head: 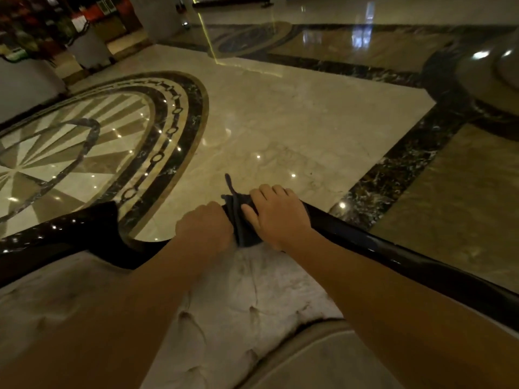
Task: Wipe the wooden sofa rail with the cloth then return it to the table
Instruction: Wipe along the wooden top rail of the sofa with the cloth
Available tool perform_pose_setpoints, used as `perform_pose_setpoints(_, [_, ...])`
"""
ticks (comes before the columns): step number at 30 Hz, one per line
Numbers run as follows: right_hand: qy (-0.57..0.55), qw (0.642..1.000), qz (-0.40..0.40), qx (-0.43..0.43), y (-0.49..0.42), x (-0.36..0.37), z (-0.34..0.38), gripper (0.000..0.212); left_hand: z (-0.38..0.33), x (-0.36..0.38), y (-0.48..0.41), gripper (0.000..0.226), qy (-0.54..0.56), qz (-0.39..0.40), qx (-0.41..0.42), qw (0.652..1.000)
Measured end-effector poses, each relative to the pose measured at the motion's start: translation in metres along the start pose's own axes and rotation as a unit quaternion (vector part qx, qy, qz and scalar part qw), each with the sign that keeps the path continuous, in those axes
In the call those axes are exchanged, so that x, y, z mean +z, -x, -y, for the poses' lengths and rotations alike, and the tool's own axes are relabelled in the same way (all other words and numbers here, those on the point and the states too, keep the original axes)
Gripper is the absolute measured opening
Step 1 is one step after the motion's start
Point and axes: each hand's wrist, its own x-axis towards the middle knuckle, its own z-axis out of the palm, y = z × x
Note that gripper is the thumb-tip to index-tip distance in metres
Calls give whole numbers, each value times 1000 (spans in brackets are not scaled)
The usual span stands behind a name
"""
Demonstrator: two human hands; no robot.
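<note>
1. Two hands work together on the first half of the task, the wiping itself: a dark grey, bunched cloth [241, 220] lies draped over the glossy, dark brown curved wooden sofa rail [393, 252], squeezed between them.
2. The left hand [206, 227] is balled into a fist at 9 o'clock of the cloth, its fingers curled tight around the cloth's near edge and the rail beneath; the fingertips themselves are hidden.
3. The right hand [276, 217] lies palm down at 3 o'clock of the cloth, fingers nearly straight and slightly spread, pressing the fabric flat on the rail top rather than gripping it.
4. Both bare forearms reach out from 6 o'clock over the pale tufted sofa back [261, 293], wrists roughly level with the rail.
5. A loose tail of cloth sticks up towards 12 o'clock, above the polished marble floor [280, 122].
6. Next, by my judgement, the cloth needs sliding along the rail, probably towards 4 o'clock where a long stretch lies bare, with steady downward pressure.
7. The table is out of view, so the return step is not yet begun.
</note>
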Motion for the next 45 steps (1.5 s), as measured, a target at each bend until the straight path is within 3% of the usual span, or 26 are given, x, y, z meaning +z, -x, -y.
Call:
perform_pose_setpoints(3, [6, 999, 5, 52, 22, 0, -33, 49, -45, 2, -8, 38, 30, -65, 23, 997])
perform_pose_setpoints(8, [22, 993, 35, 112, 83, -2, -93, 51, -111, 16, -12, 45, -46, -141, 116, 982])
perform_pose_setpoints(17, [126, 968, 139, 169, 206, -61, -174, 49, -254, 51, 42, 56, -91, -107, 291, 946])
perform_pose_setpoints(19, [141, 965, 141, 173, 228, -78, -180, 43, -276, 56, 58, 60, -80, -93, 307, 944])
perform_pose_setpoints(23, [140, 964, 125, 188, 273, -109, -193, 36, -309, 62, 87, 49, 1, -55, 314, 948])
perform_pose_setpoints(28, [119, 964, 81, 225, 334, -136, -208, 40, -348, 63, 131, 41, 87, -90, 378, 917])
perform_pose_setpoints(34, [151, 955, 67, 245, 417, -163, -225, 46, -401, 70, 187, 59, 21, -118, 454, 883])
perform_pose_setpoints(40, [218, 926, 132, 279, 510, -187, -242, 54, -437, 80, 235, 52, 16, -152, 462, 874])
perform_pose_setpoints(45, [201, 929, 146, 273, 554, -197, -261, 60, -468, 90, 270, 56, 13, -180, 496, 849])
